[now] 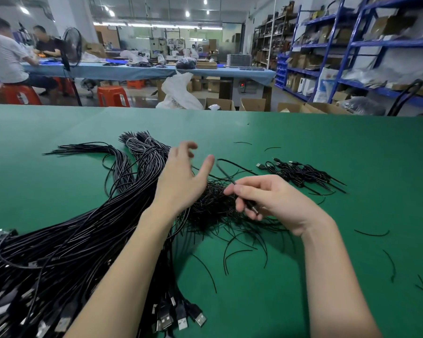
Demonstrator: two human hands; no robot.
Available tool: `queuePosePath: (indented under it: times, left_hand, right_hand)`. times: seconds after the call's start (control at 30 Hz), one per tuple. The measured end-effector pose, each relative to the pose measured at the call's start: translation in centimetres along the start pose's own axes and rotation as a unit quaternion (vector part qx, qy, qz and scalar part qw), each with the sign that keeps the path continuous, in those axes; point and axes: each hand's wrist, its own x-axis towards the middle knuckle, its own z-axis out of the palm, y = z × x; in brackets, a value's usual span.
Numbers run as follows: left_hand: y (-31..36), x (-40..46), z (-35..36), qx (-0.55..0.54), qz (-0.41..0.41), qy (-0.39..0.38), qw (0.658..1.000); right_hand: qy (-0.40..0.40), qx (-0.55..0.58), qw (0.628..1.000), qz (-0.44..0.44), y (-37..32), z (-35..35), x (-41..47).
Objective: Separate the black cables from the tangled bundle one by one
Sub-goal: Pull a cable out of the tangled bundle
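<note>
Fingers of your right hand point(274, 198) pinch one cable point(232, 180) above the bundle point(213, 203); your left hand point(181, 176) hangs open. Few cables sit sorted in the pile point(303, 174); most remain.

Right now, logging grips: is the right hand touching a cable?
Touching. The head view shows the right hand pinching one black cable between its fingers.

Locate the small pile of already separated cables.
In the head view, the small pile of cables lies on the green table, right of centre, beyond the right hand.
</note>
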Motion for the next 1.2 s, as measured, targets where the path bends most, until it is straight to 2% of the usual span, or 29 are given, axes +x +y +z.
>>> queuePosePath:
  times: [0.03, 0.1, 0.17, 0.23, 0.3, 0.37, 0.43, 0.47, 0.5, 0.53, 0.6, 0.67, 0.73, 0.9, 1.0, 1.13, 1.2]
  left_hand:
    - [0.3, -0.1, -0.3, 0.014, 0.067, -0.031, 0.997]
    - [1.0, -0.3, -1.0, -0.070, 0.131, -0.196, 0.969]
    - [1.6, -0.5, -1.1, -0.128, 0.135, -0.354, 0.917]
    - [2.0, -0.8, -0.8, -0.124, 0.134, -0.415, 0.891]
    - [2.2, -0.9, 0.0, -0.093, 0.110, -0.408, 0.902]
    - [2.3, -1.1, 0.8, -0.056, 0.063, -0.336, 0.938]
    - [2.1, -0.9, 1.5, -0.089, -0.017, -0.257, 0.962]
    - [1.9, -0.8, 1.8, -0.133, -0.066, -0.227, 0.963]
    - [1.8, -0.6, 1.9, -0.196, -0.119, -0.203, 0.952]
    - [1.7, -0.5, 1.9, -0.279, -0.167, -0.185, 0.927]
    - [1.8, -0.2, 1.8, -0.459, -0.223, -0.168, 0.843]
    - [1.7, 0.0, 1.1, -0.589, -0.235, -0.163, 0.756]
    - [1.5, 0.2, 0.5, -0.651, -0.225, -0.169, 0.705]
    - [1.2, 0.0, -0.3, -0.637, -0.218, -0.207, 0.710]
    - [1.2, 0.0, 0.0, -0.672, -0.212, -0.214, 0.677]
    - [1.4, 0.2, 0.2, -0.676, -0.177, -0.237, 0.675]
    - [1.3, 0.3, 0.2, -0.695, -0.155, -0.249, 0.656]
  right_hand:
    - [0.009, 0.003, 1.000, 0.000, -0.1, -0.3, -0.1]
    - [0.018, -0.008, 1.000, 0.006, -0.3, -0.6, -0.4]
    - [0.008, -0.037, 0.999, 0.018, -0.5, -0.7, -0.5]
    - [0.026, -0.039, 0.998, 0.037, -0.8, -0.6, -0.5]
    - [0.103, -0.037, 0.993, 0.038, -1.2, -0.6, -0.2]
    - [0.196, 0.020, 0.980, 0.011, -1.2, -0.5, 0.3]
    - [0.232, 0.093, 0.968, -0.035, -0.7, -0.5, 0.7]
    - [0.236, 0.103, 0.965, -0.050, -0.2, -0.4, 1.0]
    - [0.235, 0.086, 0.967, -0.053, 0.5, -0.2, 1.2]
    - [0.225, 0.048, 0.972, -0.044, 1.2, 0.0, 1.4]
    - [0.160, -0.042, 0.986, -0.017, 2.3, 0.6, 1.7]
    - [0.070, -0.071, 0.995, -0.002, 2.5, 1.8, 2.1]
    - [0.025, -0.053, 0.998, -0.001, 2.3, 2.9, 2.3]
    - [0.054, -0.090, 0.995, -0.005, 1.7, 2.6, 2.1]
    - [0.061, -0.118, 0.990, -0.040, 1.5, 2.1, 1.8]
    - [0.049, -0.091, 0.992, -0.071, 1.4, 2.0, 1.7]
    - [0.050, -0.089, 0.993, -0.056, 1.6, 2.2, 1.8]
